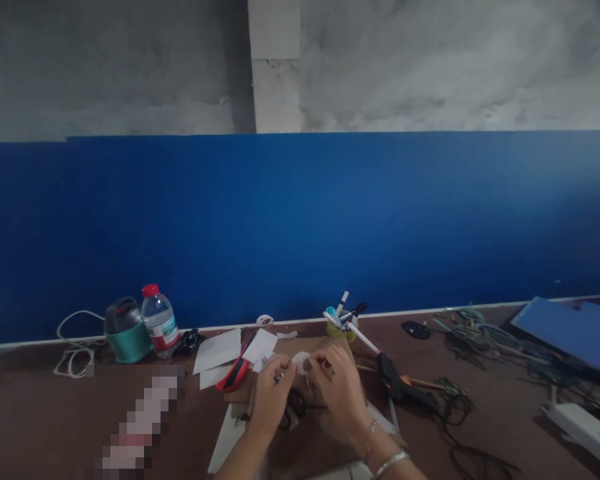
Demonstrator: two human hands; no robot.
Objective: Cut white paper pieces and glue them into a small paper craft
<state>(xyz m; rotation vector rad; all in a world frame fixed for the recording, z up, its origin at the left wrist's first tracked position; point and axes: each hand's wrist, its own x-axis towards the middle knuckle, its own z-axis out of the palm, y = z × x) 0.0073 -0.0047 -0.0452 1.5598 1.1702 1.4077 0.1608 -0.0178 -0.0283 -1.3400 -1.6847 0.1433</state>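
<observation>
In the middle of the head view, a small, pale, rounded piece of paper (303, 362) is between my two hands. My left hand (274, 393) is closed in a pinch at its left edge. On the other side, my right hand (341, 390) has thumb and forefinger pinched at the right edge. Dark scissor handles (294, 408) show below and between the hands; the blades are hidden. Brown cardboard (315, 443) lies under both hands. A red-handled tool (234, 375) lies left of my left hand, beside white paper sheets (219, 350).
At the right lies a black glue gun (405, 390) with its cord. A cup of pens (341, 327) stands behind my right hand. Further left are a red-capped bottle (160, 321) and a teal container (127, 340). Tangled cords (480, 340), a power strip (587, 433) and blue folders (570, 333) occupy the right.
</observation>
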